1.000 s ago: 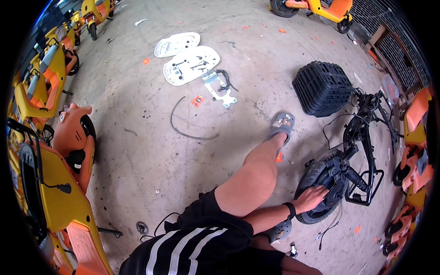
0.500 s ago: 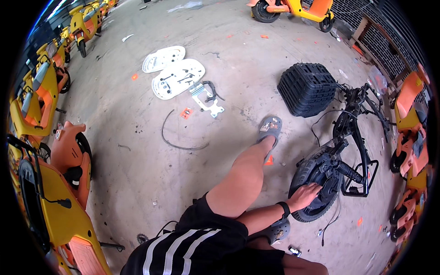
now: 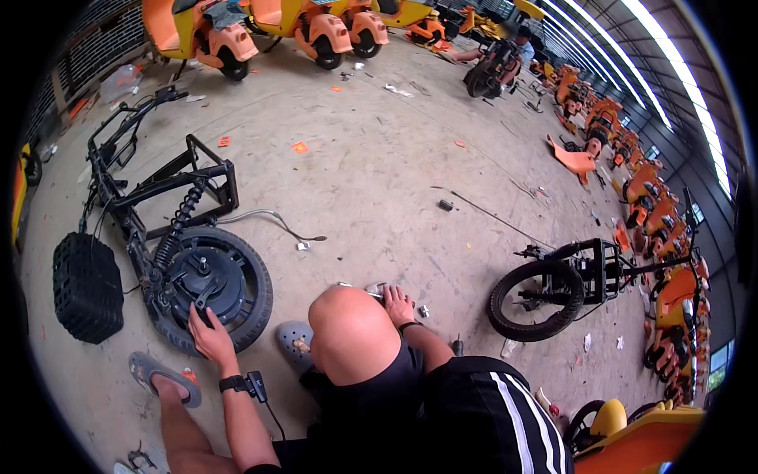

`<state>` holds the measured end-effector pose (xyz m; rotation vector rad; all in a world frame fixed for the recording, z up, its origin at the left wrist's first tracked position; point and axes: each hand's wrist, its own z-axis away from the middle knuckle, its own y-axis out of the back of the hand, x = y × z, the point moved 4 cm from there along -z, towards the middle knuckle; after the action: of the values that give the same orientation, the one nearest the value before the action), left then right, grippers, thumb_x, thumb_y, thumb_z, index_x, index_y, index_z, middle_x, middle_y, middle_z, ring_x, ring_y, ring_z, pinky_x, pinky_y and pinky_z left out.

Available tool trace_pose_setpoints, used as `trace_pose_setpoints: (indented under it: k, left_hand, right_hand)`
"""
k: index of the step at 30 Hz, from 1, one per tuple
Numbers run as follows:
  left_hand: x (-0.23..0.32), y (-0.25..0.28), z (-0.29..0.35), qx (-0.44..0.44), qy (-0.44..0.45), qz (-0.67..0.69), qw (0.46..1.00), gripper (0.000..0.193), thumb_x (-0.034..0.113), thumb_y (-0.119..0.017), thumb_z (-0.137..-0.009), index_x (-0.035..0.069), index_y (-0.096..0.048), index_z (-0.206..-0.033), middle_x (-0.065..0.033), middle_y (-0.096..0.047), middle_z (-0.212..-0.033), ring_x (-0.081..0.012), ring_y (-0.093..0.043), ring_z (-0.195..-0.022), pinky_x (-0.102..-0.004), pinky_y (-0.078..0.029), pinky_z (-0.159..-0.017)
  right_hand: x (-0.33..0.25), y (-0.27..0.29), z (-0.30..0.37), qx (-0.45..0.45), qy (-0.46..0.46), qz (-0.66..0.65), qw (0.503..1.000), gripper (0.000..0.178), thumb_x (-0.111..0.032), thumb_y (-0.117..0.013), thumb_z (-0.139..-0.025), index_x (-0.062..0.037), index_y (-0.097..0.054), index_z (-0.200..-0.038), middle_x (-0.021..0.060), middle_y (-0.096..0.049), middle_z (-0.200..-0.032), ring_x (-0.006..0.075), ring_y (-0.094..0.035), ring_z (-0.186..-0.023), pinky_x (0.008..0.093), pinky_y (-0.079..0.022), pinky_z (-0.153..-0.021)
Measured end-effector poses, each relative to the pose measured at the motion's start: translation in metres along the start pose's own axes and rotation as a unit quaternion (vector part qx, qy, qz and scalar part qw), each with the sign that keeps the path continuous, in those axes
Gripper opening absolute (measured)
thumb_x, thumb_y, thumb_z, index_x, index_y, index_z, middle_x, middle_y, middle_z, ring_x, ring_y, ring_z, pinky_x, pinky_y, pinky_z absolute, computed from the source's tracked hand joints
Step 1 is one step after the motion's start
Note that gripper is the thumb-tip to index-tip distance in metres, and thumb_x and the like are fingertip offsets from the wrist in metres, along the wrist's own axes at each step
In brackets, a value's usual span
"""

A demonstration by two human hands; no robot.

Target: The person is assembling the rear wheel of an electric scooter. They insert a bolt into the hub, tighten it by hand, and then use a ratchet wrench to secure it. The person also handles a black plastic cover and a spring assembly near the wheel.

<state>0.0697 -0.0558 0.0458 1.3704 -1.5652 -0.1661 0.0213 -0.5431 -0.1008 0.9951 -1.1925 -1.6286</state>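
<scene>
My left hand (image 3: 212, 338) is at the lower rim of a black wheel (image 3: 259, 272), its fingers closed on a dark wrench (image 3: 204, 299) that lies against the hub motor (image 3: 222, 278). The wheel is attached to a stripped black scooter frame (image 3: 130, 207) lying on the floor, with a coil-spring shock absorber (image 3: 180, 223) beside it. My right hand (image 3: 398, 307) reaches down to the floor beside my raised knee, fingers spread, close to a small silver piece (image 3: 378, 290). Whether the fingertips touch that piece I cannot tell.
A black basket (image 3: 88, 286) lies left of the frame. A cable (image 3: 272, 213) trails from the wheel. On the right lies another stripped frame with a wheel (image 3: 534, 301). Orange-yellow scooters (image 3: 316, 31) stand far off, and a person (image 3: 517, 55) sits beside a frame there.
My view has swung to the right, so the wheel now appears at the left. My right hand has come into sight near the floor, and my left hand is still at the wheel.
</scene>
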Motion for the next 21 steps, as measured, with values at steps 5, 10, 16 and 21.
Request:
trace_pose_setpoints:
  k: [5,10,16,21]
  left_hand:
    - [0.001,-0.014,-0.001,-0.004,-0.02,0.017,1.0,0.04,0.024,-0.063,-0.099,0.006,-0.059,-0.134,-0.0191,-0.065,-0.124,-0.039,-0.062,-0.112,-0.0476,-0.05,-0.091]
    - [-0.006,-0.008,-0.003,-0.037,0.018,0.014,0.999,0.041,0.026,-0.062,-0.099,0.009,-0.057,-0.137,-0.0184,-0.064,-0.126,-0.0388,-0.062,-0.112,-0.047,-0.05,-0.09]
    - [-0.011,-0.012,-0.005,-0.049,0.029,0.038,0.998,0.043,0.024,-0.061,-0.099,0.013,-0.056,-0.139,-0.0202,-0.063,-0.125,-0.041,-0.062,-0.111,-0.0482,-0.05,-0.089]
    - [-0.013,-0.013,-0.008,-0.105,0.078,0.065,0.989,0.048,0.015,-0.062,-0.094,0.012,-0.054,-0.142,-0.0241,-0.061,-0.127,-0.0456,-0.062,-0.104,-0.0496,-0.049,-0.087]
  right_hand:
    - [0.005,0.005,0.023,0.01,-0.027,0.021,0.999,0.077,-0.044,-0.058,-0.092,-0.0056,-0.031,-0.154,0.0167,-0.04,-0.154,0.0339,-0.03,-0.148,0.0563,-0.03,-0.114]
    - [0.007,-0.004,0.018,0.007,0.01,0.02,1.0,0.073,-0.037,-0.059,-0.091,-0.0055,-0.032,-0.151,0.0173,-0.043,-0.148,0.0325,-0.039,-0.14,0.056,-0.031,-0.113]
    - [0.0,0.004,0.012,0.05,-0.002,0.058,0.997,0.079,-0.042,-0.064,-0.087,-0.0045,-0.035,-0.15,0.0168,-0.047,-0.141,0.0322,-0.043,-0.134,0.054,-0.036,-0.107]
    - [0.001,0.008,0.021,0.057,0.015,0.038,0.998,0.073,-0.039,-0.063,-0.09,-0.0053,-0.037,-0.149,0.0149,-0.054,-0.129,0.0323,-0.052,-0.121,0.0512,-0.04,-0.099]
